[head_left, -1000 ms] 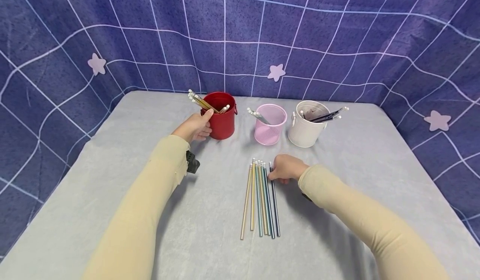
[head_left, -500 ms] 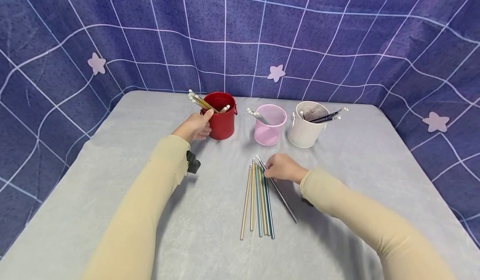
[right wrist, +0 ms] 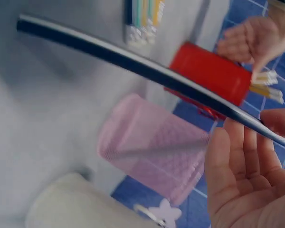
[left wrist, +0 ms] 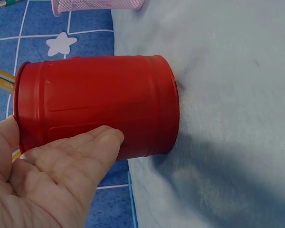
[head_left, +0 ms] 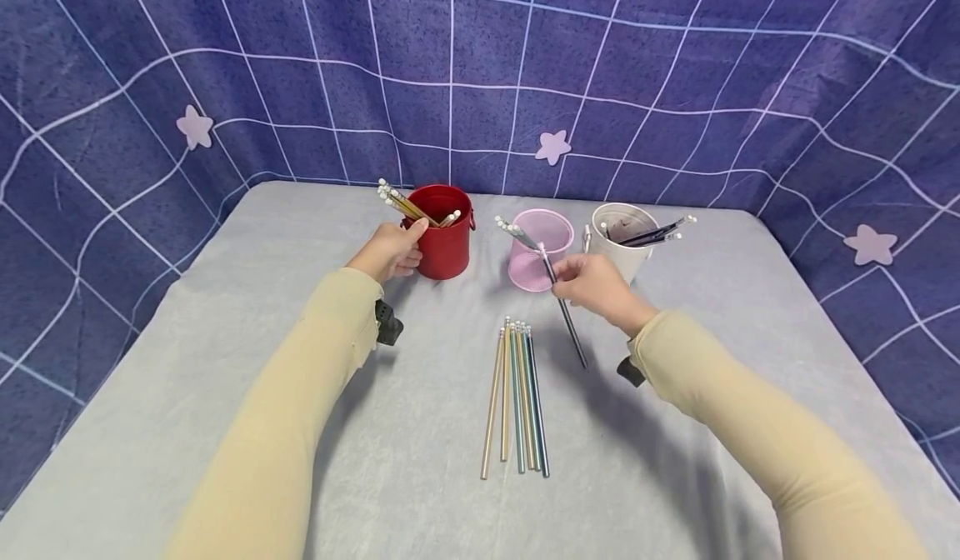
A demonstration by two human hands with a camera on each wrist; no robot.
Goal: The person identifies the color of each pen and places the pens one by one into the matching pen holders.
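My right hand [head_left: 592, 285] pinches a dark blue pencil [head_left: 570, 327] near its eraser end and holds it tilted above the table, in front of the pink mesh cup [head_left: 534, 275]. Grey-silver pencils [head_left: 517, 230] lean in that cup. At the red bucket [head_left: 446, 252], my left hand [head_left: 390, 252] holds the side, thumb at the rim and fingers along the outer wall, as the left wrist view shows. Gold pencils [head_left: 407, 207] stick out of this bucket. Several gold, teal and dark blue pencils [head_left: 518, 410] lie side by side on the table.
A white bucket [head_left: 634, 260] with dark pencils [head_left: 652, 233] leaning to the right stands behind my right hand. Grey cloth covers the table [head_left: 247, 293]. A purple-blue curtain [head_left: 480, 60] with star shapes rises behind the containers.
My right hand has taken the rightmost dark blue pencil from the row, lifted it and carried it forward toward the pink cup. The left hand stays at the red bucket.
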